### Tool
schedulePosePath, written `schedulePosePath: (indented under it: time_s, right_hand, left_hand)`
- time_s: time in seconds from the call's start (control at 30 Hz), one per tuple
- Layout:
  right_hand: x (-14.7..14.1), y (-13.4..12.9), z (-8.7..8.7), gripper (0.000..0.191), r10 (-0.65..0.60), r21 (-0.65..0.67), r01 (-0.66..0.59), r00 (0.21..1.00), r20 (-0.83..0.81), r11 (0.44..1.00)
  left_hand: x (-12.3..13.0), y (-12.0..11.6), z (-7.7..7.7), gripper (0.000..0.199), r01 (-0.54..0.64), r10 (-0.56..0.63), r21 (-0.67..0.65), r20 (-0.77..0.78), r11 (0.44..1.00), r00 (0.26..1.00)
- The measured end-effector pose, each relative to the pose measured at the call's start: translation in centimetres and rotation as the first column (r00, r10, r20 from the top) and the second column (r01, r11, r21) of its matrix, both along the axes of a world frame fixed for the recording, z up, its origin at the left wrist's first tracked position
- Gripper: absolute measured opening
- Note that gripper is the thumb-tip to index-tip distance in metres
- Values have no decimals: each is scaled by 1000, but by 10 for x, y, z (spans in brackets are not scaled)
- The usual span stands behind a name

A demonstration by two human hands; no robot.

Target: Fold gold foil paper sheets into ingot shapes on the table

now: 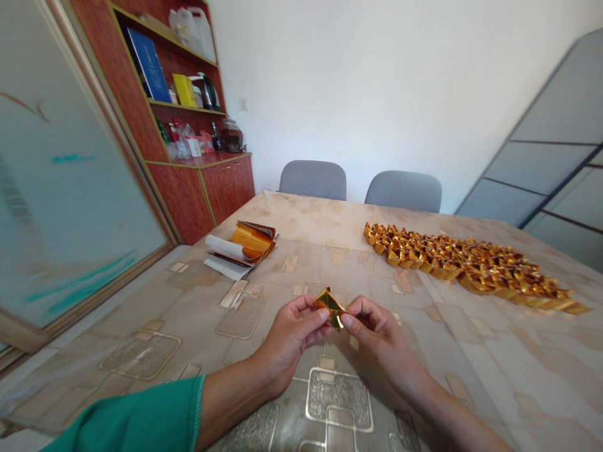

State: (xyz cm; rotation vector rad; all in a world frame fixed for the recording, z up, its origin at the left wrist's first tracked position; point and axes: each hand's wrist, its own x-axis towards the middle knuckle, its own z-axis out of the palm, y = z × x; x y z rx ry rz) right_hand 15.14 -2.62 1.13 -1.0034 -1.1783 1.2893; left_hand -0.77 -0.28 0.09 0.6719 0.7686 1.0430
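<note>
Bright even light, soft shadows under hands (289, 339), fisheye bending, blurred left edge.

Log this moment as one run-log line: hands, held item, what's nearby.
left hand: pinches folded gold foil piece | right hand: pinches same piece | nearby: folded gold foil pile; gold foil sheets | surface: patterned tablecloth

From where I stand, the only garment on show is a loose teal-green cloth sleeve (132, 417) on the person's left arm, wide at the opening, its cuff finished with a narrow, paler stitched edge. Past that cuff, the left forearm (230, 402) is bare and leads to a left hand (287, 339) with slim fingers and short nails. Beyond the sleeve, the right forearm (447, 414) is bare as far as I can see, and the right hand (381, 333) looks much the same, also short-nailed.
</note>
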Motion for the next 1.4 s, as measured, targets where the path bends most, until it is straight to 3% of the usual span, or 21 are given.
schedulePosePath:
  time_s: [0.23,0.47,0.6,0.7,0.83,1.0,1.13,1.2,1.4]
  right_hand:
    - [5,3,1,35,41,-16,-40,997,60,999]
    - [3,3,-12,33,54,-82,-60,996,-70,995]
    - [2,2,-15,29,101,-97,-108,992,-71,989]
    - [1,2,-20,24,156,-59,-158,987,-23,986]
    - [0,1,-27,16,135,4,-135,991,1,991]
    - [0,-1,-14,21,164,-31,-165,986,-34,986]
    - [2,1,-5,39,28,-7,-27,995,94,1000]
    - [3,1,-5,40,15,9,-17,992,127,1000]
    - [3,-1,-14,34,95,-64,-94,995,12,994]
  left_hand:
    - [1,1,1,32,-39,39,10,-14,999,999]
    - [1,2,0,32,48,-48,-34,27,998,998]
    - [0,3,0,31,16,-15,-34,28,999,999]
    - [-1,2,-1,32,19,-17,-54,44,998,999]
    - [-2,1,0,34,72,-62,-125,87,990,994]
    - [-2,1,2,36,77,-64,-130,101,989,993]
    - [-2,3,4,34,37,-35,-40,33,999,999]
    - [-3,5,3,33,44,-43,-42,24,998,999]
    - [-4,5,3,34,73,-72,-59,20,996,997]
